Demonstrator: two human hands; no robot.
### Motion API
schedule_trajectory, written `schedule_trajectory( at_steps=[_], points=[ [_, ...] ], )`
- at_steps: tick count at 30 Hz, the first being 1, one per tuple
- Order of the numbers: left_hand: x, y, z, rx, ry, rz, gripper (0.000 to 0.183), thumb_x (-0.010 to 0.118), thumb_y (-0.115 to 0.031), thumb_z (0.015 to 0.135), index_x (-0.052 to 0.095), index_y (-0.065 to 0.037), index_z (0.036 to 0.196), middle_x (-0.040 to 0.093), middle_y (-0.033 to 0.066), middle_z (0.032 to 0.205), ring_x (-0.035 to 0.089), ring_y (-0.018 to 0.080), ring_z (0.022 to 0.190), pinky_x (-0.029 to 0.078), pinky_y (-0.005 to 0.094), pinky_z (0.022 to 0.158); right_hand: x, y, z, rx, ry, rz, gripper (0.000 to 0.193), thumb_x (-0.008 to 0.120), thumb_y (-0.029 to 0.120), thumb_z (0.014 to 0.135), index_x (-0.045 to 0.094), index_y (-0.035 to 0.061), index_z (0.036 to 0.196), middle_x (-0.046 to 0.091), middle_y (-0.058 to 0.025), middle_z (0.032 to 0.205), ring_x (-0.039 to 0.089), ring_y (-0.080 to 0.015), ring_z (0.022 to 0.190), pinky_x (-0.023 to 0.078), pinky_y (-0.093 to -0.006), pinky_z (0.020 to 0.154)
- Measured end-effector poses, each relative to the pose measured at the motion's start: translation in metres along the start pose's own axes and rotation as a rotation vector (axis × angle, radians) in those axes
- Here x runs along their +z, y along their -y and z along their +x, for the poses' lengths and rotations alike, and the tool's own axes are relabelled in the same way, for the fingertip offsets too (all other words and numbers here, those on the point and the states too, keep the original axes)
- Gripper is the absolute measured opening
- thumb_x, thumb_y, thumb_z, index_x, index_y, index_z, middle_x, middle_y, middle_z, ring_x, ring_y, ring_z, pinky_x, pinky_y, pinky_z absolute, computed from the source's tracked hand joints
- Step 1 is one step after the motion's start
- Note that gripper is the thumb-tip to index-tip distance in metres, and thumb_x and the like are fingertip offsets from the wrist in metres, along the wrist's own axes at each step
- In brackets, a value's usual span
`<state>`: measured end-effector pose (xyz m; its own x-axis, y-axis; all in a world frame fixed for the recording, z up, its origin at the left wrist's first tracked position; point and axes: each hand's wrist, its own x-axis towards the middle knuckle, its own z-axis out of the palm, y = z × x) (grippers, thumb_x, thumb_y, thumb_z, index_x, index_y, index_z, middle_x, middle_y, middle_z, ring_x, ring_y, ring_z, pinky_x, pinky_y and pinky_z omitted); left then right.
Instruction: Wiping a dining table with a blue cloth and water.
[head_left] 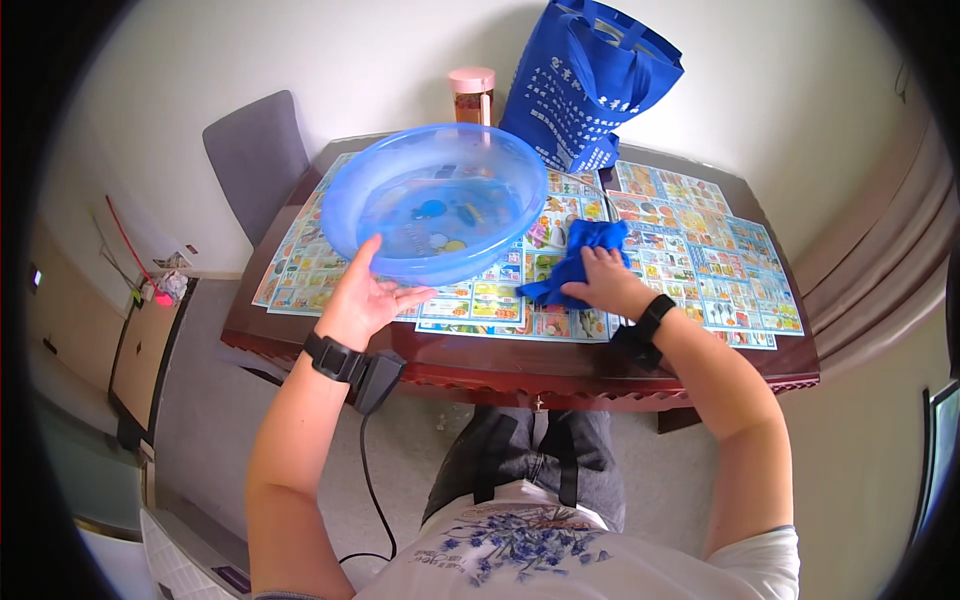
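Head view, single frame. A dark wooden table (500, 375) stands against a pale wall, most of its top covered by colourful printed sheets (700, 270).

Left hand (365, 300): open, palm up, fingers spread along the near rim of a large translucent blue basin (435, 200). The thumb reaches up the outer wall. The fingers are not closed on the rim — the hand props or cups the basin from the near-left side. The basin sits toward the table's left half, apparently tipped slightly toward the person; whether it holds water cannot be told.

Right hand (605, 280): fingers curled together and pressed down on a crumpled blue cloth (575, 262), which lies on the sheets just right of the basin, near the table's front edge. The grip is closed on the cloth's upper part; the rest trails toward the near left.

Key relation: the cloth lies directly under the right hand and just beside the basin's right wall, apart from it by a narrow strip of sheet. The basin lies up and to the left of that grip. The left hand is the nearer one to the basin, the right to the cloth.

Other items: a blue fabric bag (590, 80) at the far edge, a pink-lidded jar (472, 95) behind the basin, a grey chair (258, 155) off the table's left corner. Both wrists carry dark bands; a cable hangs from the left one.
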<state>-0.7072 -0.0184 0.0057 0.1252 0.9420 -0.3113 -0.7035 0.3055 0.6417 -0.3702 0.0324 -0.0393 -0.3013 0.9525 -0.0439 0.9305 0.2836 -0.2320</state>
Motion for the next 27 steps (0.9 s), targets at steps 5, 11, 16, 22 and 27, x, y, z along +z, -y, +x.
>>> schedule_trajectory(
  at_steps=[5, 11, 16, 22, 27],
  points=[
    [-0.010, -0.008, 0.016, -0.050, 0.053, -0.146, 0.061, 0.055, -0.008, 0.080, 0.023, 0.002, 0.131, 0.024, 0.0278, 0.138, 0.031, 0.0509, 0.124, 0.030, 0.0658, 0.099, 0.002, 0.064, 0.018, -0.038, 0.088, 0.042, 0.104, 0.065, 0.057, 0.073, 0.018, -0.0076, 0.139, 0.030, -0.0327, 0.138, 0.022, -0.0543, 0.129, 0.023, -0.0494, 0.108],
    [-0.034, -0.021, 0.010, -0.078, 0.067, -0.261, 0.054, 0.055, -0.003, 0.078, 0.029, 0.004, 0.124, 0.025, 0.0283, 0.137, 0.025, 0.0545, 0.124, 0.027, 0.0656, 0.102, 0.013, 0.116, 0.035, -0.106, 0.091, 0.081, 0.102, 0.065, 0.049, 0.077, 0.013, -0.0166, 0.136, 0.028, -0.0327, 0.139, 0.019, -0.0517, 0.132, 0.030, -0.0545, 0.103],
    [-0.049, -0.042, 0.011, -0.042, -0.006, -0.291, 0.069, 0.055, 0.000, 0.075, 0.018, 0.005, 0.134, 0.018, 0.0284, 0.141, 0.010, 0.0635, 0.124, 0.038, 0.0587, 0.099, 0.018, 0.138, 0.058, -0.147, 0.095, 0.108, 0.100, 0.065, 0.046, 0.079, 0.012, -0.0158, 0.137, 0.026, -0.0328, 0.140, 0.019, -0.0510, 0.132, 0.030, -0.0554, 0.103],
    [-0.067, -0.074, 0.032, -0.060, -0.149, -0.328, 0.059, 0.054, -0.001, 0.075, 0.027, 0.003, 0.127, 0.021, 0.0279, 0.140, 0.020, 0.0594, 0.124, 0.027, 0.0673, 0.100, 0.027, 0.168, 0.098, -0.163, 0.104, 0.107, 0.099, 0.066, 0.044, 0.078, 0.013, -0.0145, 0.138, 0.026, -0.0311, 0.141, 0.018, -0.0497, 0.133, 0.028, -0.0557, 0.104],
    [-0.070, -0.096, 0.059, 0.074, -0.182, -0.306, 0.060, 0.053, -0.001, 0.076, 0.025, 0.003, 0.129, 0.021, 0.0283, 0.140, 0.015, 0.0623, 0.124, 0.029, 0.0668, 0.100, 0.029, 0.191, 0.130, -0.209, 0.124, 0.125, 0.097, 0.066, 0.044, 0.078, 0.015, -0.0114, 0.139, 0.029, -0.0290, 0.140, 0.018, -0.0483, 0.134, 0.027, -0.0555, 0.105]
  ],
)
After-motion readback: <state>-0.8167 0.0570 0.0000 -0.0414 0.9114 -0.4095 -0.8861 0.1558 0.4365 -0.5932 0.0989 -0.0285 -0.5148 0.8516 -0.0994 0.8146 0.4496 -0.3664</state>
